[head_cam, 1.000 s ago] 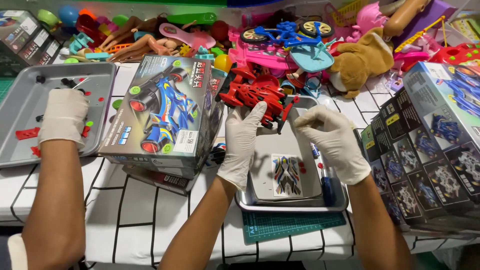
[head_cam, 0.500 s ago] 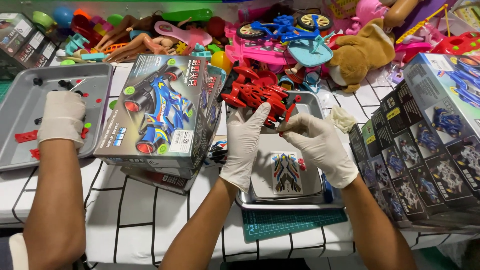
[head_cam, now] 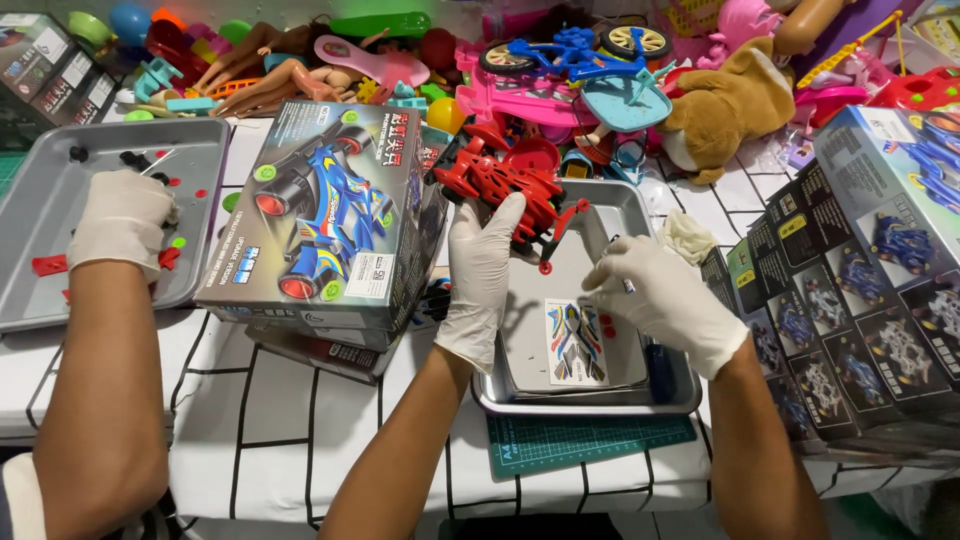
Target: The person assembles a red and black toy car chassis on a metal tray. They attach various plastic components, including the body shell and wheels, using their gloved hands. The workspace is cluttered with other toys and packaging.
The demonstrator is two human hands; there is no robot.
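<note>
Red model car (head_cam: 500,185) is held above the far-left corner of the steel tray (head_cam: 620,205), raised clear of the tray floor. Left hand (head_cam: 485,275), in a white glove, grips the car from below and from the near side, with the fingers (head_cam: 500,225) curled up around the body and pressed against it. The car's long axis runs from upper left to lower right, with the lower-right end pointing toward the right hand (head_cam: 660,295).

Right hand, also gloved, sits just beside that lower-right end, apart from the car. Its fingertips (head_cam: 612,262) are pinched together on a small slender item; the item is too small to identify. Of the 2 hands, the left has the car and the right is the nearer free hand, lying to the right of it and slightly nearer the camera.

A sticker sheet (head_cam: 577,343) lies flat on the tray floor below both hands. A boxed car kit (head_cam: 325,220) stands just left of the left wrist. At far left, a co-worker's gloved hand (head_cam: 120,220) rests in a second grey tray (head_cam: 40,210) holding small red parts.
</note>
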